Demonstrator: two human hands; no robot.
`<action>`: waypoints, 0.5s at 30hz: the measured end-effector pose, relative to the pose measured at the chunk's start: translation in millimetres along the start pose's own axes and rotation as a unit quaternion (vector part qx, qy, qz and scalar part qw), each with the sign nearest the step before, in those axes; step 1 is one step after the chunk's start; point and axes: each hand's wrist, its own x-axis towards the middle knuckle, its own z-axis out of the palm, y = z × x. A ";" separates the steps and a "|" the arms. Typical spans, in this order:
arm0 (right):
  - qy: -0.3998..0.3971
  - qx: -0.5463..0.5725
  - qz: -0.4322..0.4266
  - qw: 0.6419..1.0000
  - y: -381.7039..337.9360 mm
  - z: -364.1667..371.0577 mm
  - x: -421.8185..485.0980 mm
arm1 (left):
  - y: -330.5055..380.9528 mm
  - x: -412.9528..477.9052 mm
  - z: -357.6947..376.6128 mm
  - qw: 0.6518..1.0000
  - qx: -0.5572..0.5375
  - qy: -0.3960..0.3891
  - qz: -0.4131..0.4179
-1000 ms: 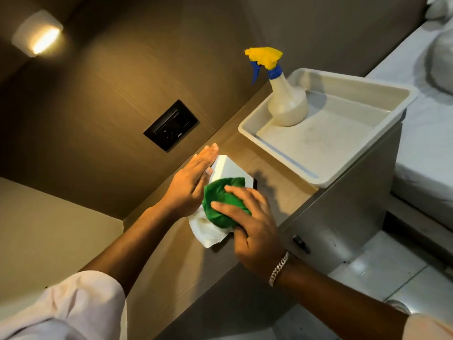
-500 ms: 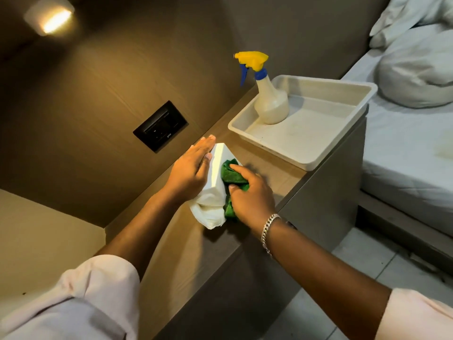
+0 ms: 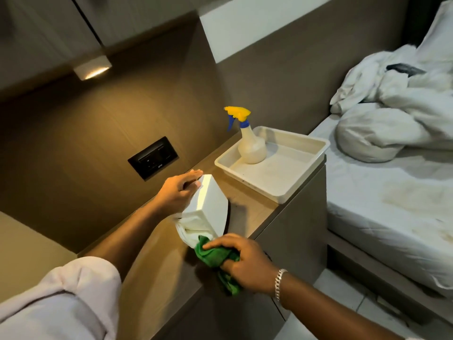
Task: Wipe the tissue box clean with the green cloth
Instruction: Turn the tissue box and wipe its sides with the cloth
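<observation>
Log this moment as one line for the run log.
left hand: steadying tissue box | right hand: green cloth at box's near end

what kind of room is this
Most likely a hotel bedroom being cleaned: a bed with rumpled white bedding, a bedside unit under a wall light, and a spray bottle.

The tissue box [image 3: 210,202] looks like smooth white plastic with a soft sheen; crumpled white paper tissue [image 3: 190,231] spills from its near end. At 6 o'clock from it, the green cloth [image 3: 215,256] is nappy and matt. The counter [image 3: 157,246] is matt wood-grain laminate. At 1 o'clock, the tray [image 3: 294,190] is smooth cream plastic, holding a cloudy plastic spray bottle [image 3: 252,146]. The bracelet [image 3: 279,283] is shiny metal links.
</observation>
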 end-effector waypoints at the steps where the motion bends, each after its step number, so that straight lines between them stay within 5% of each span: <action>1: -0.003 0.029 0.010 1.000 1.4 -8.7 -2.5 | 3.9 1.6 -9.5 0.998 -0.003 -0.057 -0.016; 4: 0.007 0.108 0.042 0.993 4.3 -36.2 2.9 | 13.3 9.7 -33.7 0.961 0.040 -0.260 -0.083; 6: 0.022 0.153 0.048 0.987 5.0 -52.1 10.7 | 16.2 18.8 -37.9 0.934 0.103 -0.328 -0.099; 10: 0.036 0.213 0.047 0.975 8.7 -71.5 27.0 | 23.4 29.3 -34.1 0.936 0.146 -0.299 -0.117; 15: 0.034 0.252 0.054 0.966 20.0 -83.8 46.0 | 22.3 15.3 -27.3 0.942 0.208 -0.166 -0.204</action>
